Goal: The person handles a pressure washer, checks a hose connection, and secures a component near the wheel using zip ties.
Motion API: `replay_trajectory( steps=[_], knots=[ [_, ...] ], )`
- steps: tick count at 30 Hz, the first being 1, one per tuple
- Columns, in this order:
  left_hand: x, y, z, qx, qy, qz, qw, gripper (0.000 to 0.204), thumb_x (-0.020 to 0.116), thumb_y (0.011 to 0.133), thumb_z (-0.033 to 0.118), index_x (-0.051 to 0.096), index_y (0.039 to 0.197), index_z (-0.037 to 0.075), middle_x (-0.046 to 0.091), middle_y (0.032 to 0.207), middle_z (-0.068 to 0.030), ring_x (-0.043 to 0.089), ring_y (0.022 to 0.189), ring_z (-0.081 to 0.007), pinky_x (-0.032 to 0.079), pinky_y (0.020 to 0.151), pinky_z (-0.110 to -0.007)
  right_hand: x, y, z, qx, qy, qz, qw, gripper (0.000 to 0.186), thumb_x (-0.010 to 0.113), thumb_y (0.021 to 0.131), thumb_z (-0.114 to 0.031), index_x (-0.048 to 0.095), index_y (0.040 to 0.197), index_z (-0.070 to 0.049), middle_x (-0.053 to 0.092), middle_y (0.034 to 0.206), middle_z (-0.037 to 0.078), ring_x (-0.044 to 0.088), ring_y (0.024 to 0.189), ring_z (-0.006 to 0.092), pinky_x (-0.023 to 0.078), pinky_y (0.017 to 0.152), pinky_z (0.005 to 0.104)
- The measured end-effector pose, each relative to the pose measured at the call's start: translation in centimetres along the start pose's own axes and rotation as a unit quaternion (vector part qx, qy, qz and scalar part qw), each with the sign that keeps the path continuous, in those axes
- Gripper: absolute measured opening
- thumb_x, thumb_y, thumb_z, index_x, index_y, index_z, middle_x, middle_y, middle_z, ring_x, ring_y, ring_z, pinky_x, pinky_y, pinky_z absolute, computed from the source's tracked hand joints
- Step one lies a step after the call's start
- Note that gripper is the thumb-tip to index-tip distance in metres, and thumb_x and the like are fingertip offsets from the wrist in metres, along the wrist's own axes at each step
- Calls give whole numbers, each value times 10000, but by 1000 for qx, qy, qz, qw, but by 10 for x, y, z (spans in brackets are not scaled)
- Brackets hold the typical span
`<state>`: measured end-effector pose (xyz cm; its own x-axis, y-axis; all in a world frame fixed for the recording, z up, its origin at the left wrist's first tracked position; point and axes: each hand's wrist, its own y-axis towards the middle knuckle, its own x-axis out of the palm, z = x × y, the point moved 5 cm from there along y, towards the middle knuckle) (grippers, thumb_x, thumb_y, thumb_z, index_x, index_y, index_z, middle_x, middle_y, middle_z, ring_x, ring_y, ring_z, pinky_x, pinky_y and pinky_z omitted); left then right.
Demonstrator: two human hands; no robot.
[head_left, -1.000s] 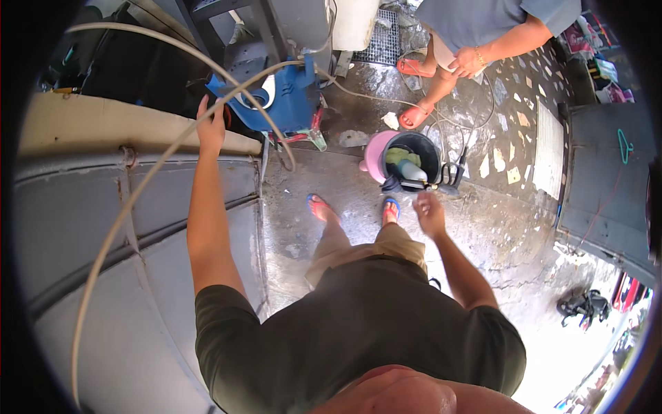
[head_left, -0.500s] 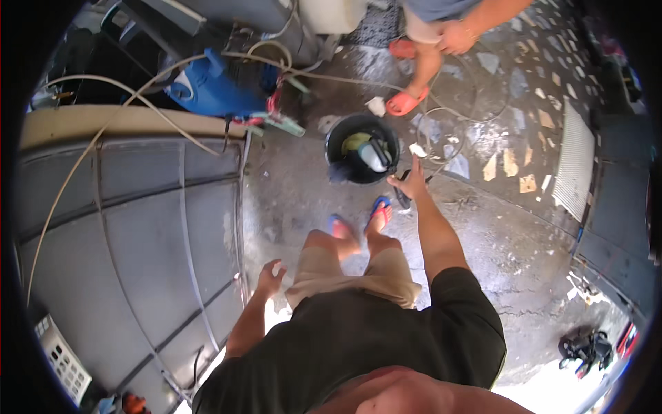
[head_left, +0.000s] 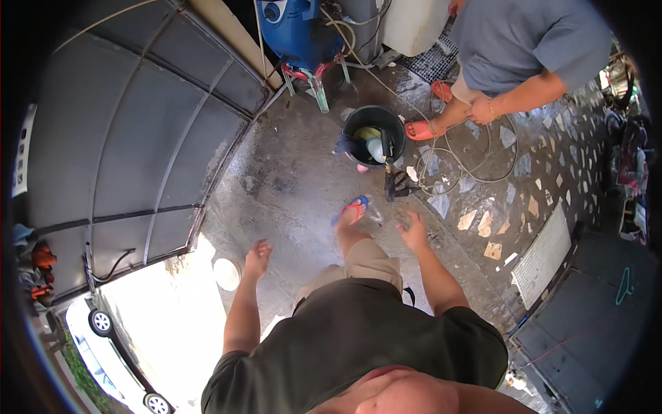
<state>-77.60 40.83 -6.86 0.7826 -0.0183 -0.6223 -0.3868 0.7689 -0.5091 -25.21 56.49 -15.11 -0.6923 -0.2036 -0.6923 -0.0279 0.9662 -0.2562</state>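
My left hand (head_left: 258, 257) hangs low at the left of my body, fingers loosely apart and holding nothing. My right hand (head_left: 414, 232) is open in the air, below a black spray gun with a brass fitting (head_left: 394, 185) that lies by the dark bucket (head_left: 353, 121). The bucket holds a pale bottle (head_left: 375, 149) and yellow-green cloth. A blue pressure washer (head_left: 291, 27) stands beyond it, with a hose (head_left: 378, 79) running toward loose coils on the floor.
A person (head_left: 524, 41) in orange slippers is at the upper right. A grey metal gate (head_left: 117, 159) lines the left, opening onto bright ground with a white car (head_left: 103, 352). A white grate (head_left: 539, 255) lies at the right, beside grey metal panels (head_left: 579, 324).
My view has turned leftward toward the opening. My left hand has left the washer's area and dropped low. My right hand has moved down, away from the spray gun and bucket.
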Motion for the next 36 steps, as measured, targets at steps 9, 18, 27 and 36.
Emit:
replay_trajectory(
  steps=[9, 18, 27, 36],
  knots=[
    [139, -209, -183, -235, 43, -48, 970, 476, 667, 908, 326, 605, 1302, 66, 682, 1202, -223, 644, 1152, -375, 511, 958, -410, -78, -118, 66, 75, -92, -61, 991, 603, 807, 763, -317, 602, 1247, -23, 600, 1268, 238, 588, 1173, 389, 482, 986, 455],
    [201, -288, -184, -337, -170, 101, 921, 457, 684, 905, 305, 609, 1276, 48, 702, 977, -125, 661, 834, -252, 535, 629, -425, -137, -106, 100, 139, -19, -182, 973, 537, 796, 799, -291, 628, 1218, 1, 706, 1097, 186, 687, 1006, 303, 538, 880, 384],
    [323, -258, -10, -147, -99, 16, 984, 543, 681, 876, 303, 581, 1336, 32, 705, 1156, -218, 676, 1105, -335, 508, 967, -394, -283, -112, 348, 168, 59, -103, 979, 314, 709, 875, -251, 679, 1064, -2, 708, 887, 113, 691, 831, 233, 547, 730, 379],
    [302, -309, -16, -118, -105, 77, 985, 469, 656, 890, 311, 639, 1257, 21, 731, 1061, -204, 713, 982, -315, 544, 866, -406, -248, -181, 473, -45, -190, -301, 934, 185, 673, 897, -206, 699, 1027, -76, 680, 819, 70, 665, 718, 225, 523, 626, 366]
  ],
)
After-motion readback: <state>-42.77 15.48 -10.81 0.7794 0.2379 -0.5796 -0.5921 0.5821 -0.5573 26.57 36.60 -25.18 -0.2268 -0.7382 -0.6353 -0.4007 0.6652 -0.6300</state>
